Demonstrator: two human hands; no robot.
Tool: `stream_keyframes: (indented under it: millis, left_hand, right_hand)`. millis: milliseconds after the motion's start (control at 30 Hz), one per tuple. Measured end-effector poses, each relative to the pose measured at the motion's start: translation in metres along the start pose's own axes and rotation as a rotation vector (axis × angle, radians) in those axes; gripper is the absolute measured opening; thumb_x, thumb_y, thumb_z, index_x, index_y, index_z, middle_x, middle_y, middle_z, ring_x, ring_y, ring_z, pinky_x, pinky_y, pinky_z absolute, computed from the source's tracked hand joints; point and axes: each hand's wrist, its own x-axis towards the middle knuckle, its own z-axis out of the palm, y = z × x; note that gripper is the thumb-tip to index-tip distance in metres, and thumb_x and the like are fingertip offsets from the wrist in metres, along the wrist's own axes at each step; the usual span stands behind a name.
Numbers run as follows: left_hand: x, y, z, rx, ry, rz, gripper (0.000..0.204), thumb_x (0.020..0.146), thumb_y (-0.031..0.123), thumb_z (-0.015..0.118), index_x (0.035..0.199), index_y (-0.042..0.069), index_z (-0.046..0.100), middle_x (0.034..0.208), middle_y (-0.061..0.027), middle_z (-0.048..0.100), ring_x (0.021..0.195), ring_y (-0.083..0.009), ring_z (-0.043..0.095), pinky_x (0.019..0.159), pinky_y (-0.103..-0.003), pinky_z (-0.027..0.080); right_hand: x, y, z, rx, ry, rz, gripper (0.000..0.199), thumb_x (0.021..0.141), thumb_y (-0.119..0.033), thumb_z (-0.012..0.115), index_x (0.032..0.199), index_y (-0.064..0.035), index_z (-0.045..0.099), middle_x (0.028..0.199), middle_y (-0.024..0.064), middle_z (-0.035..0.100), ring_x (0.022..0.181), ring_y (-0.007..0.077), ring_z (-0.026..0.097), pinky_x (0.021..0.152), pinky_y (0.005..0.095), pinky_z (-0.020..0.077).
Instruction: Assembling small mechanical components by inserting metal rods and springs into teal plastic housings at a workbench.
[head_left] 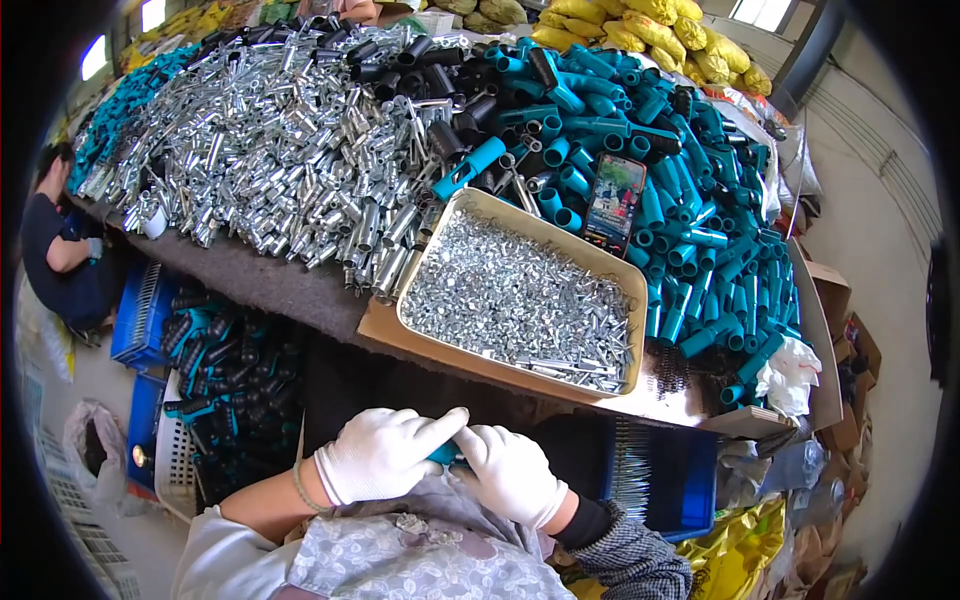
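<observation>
In white gloves, my left hand (375,455) and my right hand (512,475) meet in front of my lap. Between them they grip a teal plastic part (446,453), mostly hidden by the fingers. Both sets of fingers are closed round it. Just beyond the hands, a cream tray (420,330) at the table's front edge holds many small shiny metal parts (515,295). Behind and right of the tray lies a heap of teal plastic tubular handles (690,180). Silvery metal tubes (270,150) are piled to the left.
A phone (614,200) with a lit screen leans behind the tray. Black tubes (430,75) lie at the back. Below left, a white basket (178,455) holds black-and-teal pieces; a blue bin (690,500) with long thin metal pieces stands right. Another person (65,245) sits far left.
</observation>
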Motion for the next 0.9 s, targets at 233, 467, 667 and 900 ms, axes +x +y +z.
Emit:
stream_keyframes:
  millis: [233, 467, 667, 900]
  left_hand:
    - [-0.008, 0.009, 0.012, -0.187, -0.048, -0.164, 0.068, 0.08, 0.023, 0.076, 0.139, 0.004, 0.049, 0.091, -0.0144, 0.07, 0.074, -0.0296, 0.07, 0.064, -0.037, 0.056]
    - [-0.007, 0.012, 0.015, -0.508, -0.025, -0.377, 0.06, 0.081, 0.02, 0.078, 0.133, 0.005, 0.053, 0.1, -0.02, 0.07, 0.087, -0.0364, 0.072, 0.075, -0.038, 0.057]
    - [-0.006, 0.013, 0.014, -0.567, 0.101, -0.392, 0.044, 0.086, 0.009, 0.073, 0.127, 0.004, 0.059, 0.116, -0.0182, 0.067, 0.101, -0.036, 0.069, 0.087, -0.037, 0.055]
    - [-0.009, 0.016, 0.016, -0.544, 0.221, -0.302, 0.042, 0.084, 0.005, 0.075, 0.123, 0.004, 0.061, 0.114, -0.0172, 0.067, 0.098, -0.0358, 0.069, 0.083, -0.038, 0.056]
  right_hand:
    - [0.004, 0.001, -0.009, -0.183, -0.048, -0.133, 0.045, 0.075, -0.021, 0.071, 0.114, -0.0013, 0.06, 0.093, 0.0089, 0.063, 0.081, 0.026, 0.062, 0.07, 0.0375, 0.0501]
    - [0.012, 0.018, -0.016, -0.143, 0.057, -0.316, 0.029, 0.082, -0.02, 0.062, 0.108, -0.0074, 0.063, 0.089, 0.0049, 0.061, 0.081, 0.023, 0.06, 0.072, 0.037, 0.0495]
    - [0.063, 0.062, -0.059, -0.021, 0.408, -0.085, 0.004, 0.081, -0.013, 0.072, 0.084, -0.0107, 0.071, 0.084, 0.0079, 0.065, 0.078, 0.0299, 0.064, 0.069, 0.0395, 0.0514]
    - [0.097, 0.088, -0.055, -0.287, 0.222, 0.249, 0.016, 0.083, -0.023, 0.07, 0.085, -0.0072, 0.069, 0.085, 0.0122, 0.067, 0.085, 0.0337, 0.066, 0.076, 0.0443, 0.0516]
